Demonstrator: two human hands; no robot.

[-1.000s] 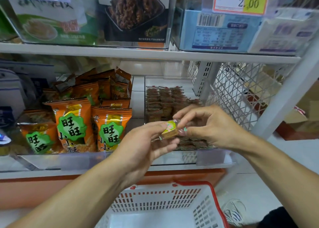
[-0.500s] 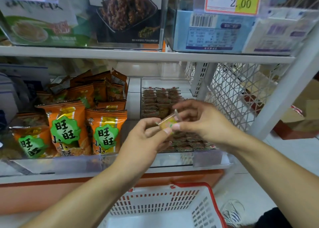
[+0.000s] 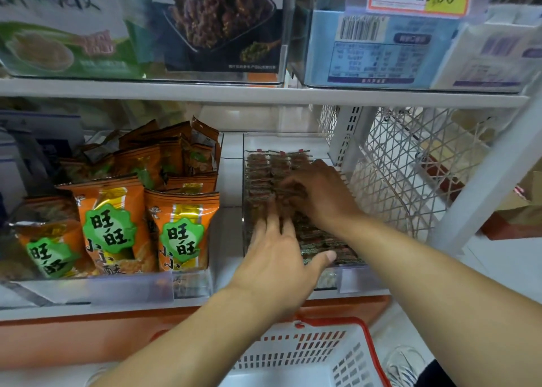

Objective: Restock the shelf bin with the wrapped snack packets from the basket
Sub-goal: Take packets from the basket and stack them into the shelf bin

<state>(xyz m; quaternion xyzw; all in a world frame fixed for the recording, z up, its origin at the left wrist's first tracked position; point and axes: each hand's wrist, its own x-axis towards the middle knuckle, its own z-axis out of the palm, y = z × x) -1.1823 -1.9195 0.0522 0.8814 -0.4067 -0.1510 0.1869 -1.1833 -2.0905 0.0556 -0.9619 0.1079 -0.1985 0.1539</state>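
A clear shelf bin (image 3: 358, 270) on the middle shelf holds rows of small brown wrapped snack packets (image 3: 265, 168). Both my hands are inside it. My left hand (image 3: 278, 254) lies flat on the near packets with fingers straight and thumb spread to the right. My right hand (image 3: 321, 194) reaches further in, fingers bent down onto the packets; its fingertips are blurred, and no packet shows in them. The red-rimmed white basket (image 3: 366, 339) sits on the floor below the shelf, and the part of its inside that shows looks bare.
Orange snack bags (image 3: 108, 228) fill the bin to the left. A white wire mesh panel (image 3: 410, 169) and an upright post (image 3: 349, 134) close the shelf's right side. The upper shelf edge (image 3: 264, 93) carries clear boxes of goods just above my hands.
Both hands held one small yellow-green wrapped packet in front of the bin. They have since moved forward and down into the bin, and the packet is out of sight.
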